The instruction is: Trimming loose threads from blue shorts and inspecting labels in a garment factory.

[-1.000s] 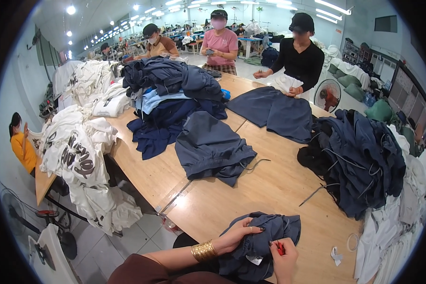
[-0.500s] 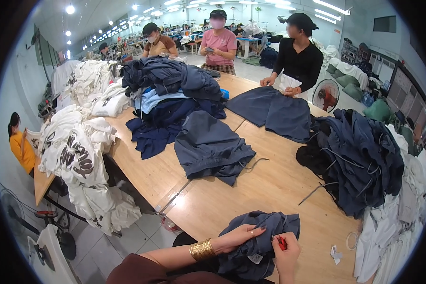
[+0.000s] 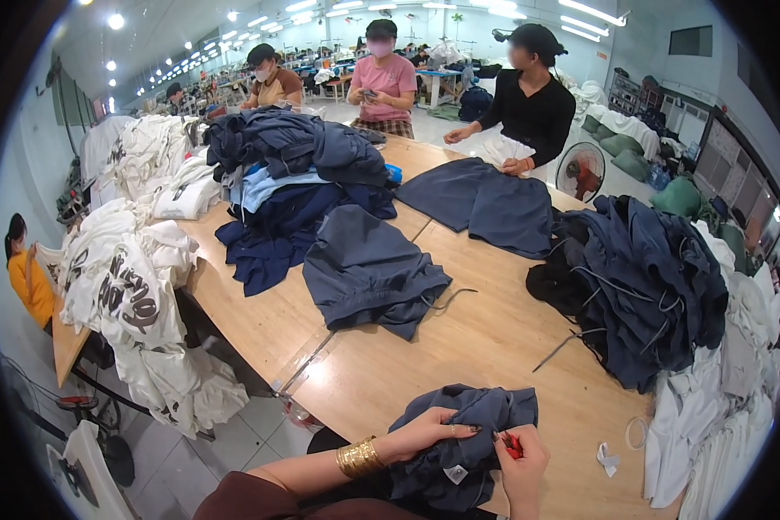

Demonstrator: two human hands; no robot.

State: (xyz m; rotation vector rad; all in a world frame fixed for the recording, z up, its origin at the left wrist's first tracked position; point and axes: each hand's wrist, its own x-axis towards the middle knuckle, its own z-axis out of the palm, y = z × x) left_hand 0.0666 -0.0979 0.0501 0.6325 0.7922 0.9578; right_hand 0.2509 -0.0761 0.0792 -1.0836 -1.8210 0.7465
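Note:
A dark slate-blue garment (image 3: 433,481) lies bunched at the table's near edge, a small white label (image 3: 456,474) showing on its lower part. My left hand (image 3: 433,435), with a wide gold bracelet above the wrist, is closed on its upper part, pinching the cloth. Close beside it, my right hand (image 3: 524,464) is curled around small red thread snips (image 3: 513,445), mostly hidden in the palm. Its fingertips meet the fabric near my left fingers. Beyond my hands, slate-blue shorts (image 3: 368,273) with a loose drawstring lie on the wooden table (image 3: 407,364).
Dark garments (image 3: 303,152) are heaped at far left, more (image 3: 650,286) at right. White printed clothes (image 3: 130,286) hang over the left side. White cloth (image 3: 676,442) and a paper scrap (image 3: 608,460) lie right. A person in black (image 3: 533,108) stands across by spread shorts (image 3: 481,204).
The whole view has shifted slightly, so the scene sits further left. Across the table, the person in black has lifted one hand off the spread shorts. My hands keep nearly the same hold.

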